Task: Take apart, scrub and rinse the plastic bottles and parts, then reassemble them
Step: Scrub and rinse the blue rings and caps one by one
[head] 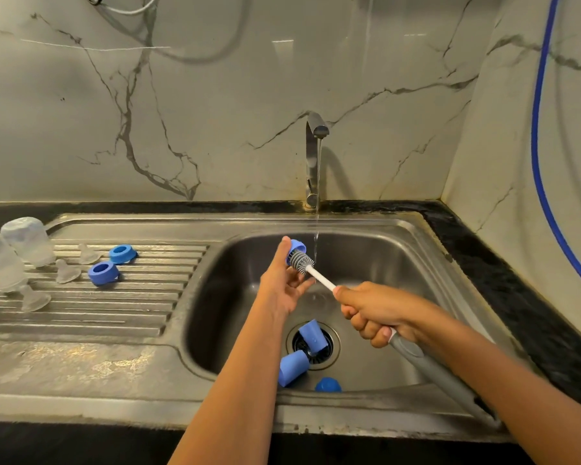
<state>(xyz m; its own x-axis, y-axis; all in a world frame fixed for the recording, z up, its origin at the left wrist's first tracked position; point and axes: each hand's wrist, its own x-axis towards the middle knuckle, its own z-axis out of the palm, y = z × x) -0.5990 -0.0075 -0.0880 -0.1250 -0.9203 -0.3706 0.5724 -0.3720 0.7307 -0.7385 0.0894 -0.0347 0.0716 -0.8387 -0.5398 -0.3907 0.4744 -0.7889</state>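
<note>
A blue collar (pixel 297 246) sits over the sink (pixel 399 260), just beside the tap's (pixel 312 152) running stream, with the grey head of the bottle brush (pixel 302 262) pushed into its opening. Two blue caps (pixel 312 334) and a blue dome (pixel 328 384) lie in the basin by the drain. Two more collars (pixel 103 272), clear teats (pixel 67 271) and upturned bottles (pixel 27 241) stand on the ribbed surface (pixel 114 317). The left hand (pixel 282 286) pinches the collar between thumb and fingers. The right hand (pixel 376 313) is fisted round the brush handle.

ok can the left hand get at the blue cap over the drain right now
Probably not yet: the left hand is holding a blue part. Nothing blocks the way down to the blue cap once freed.
</note>
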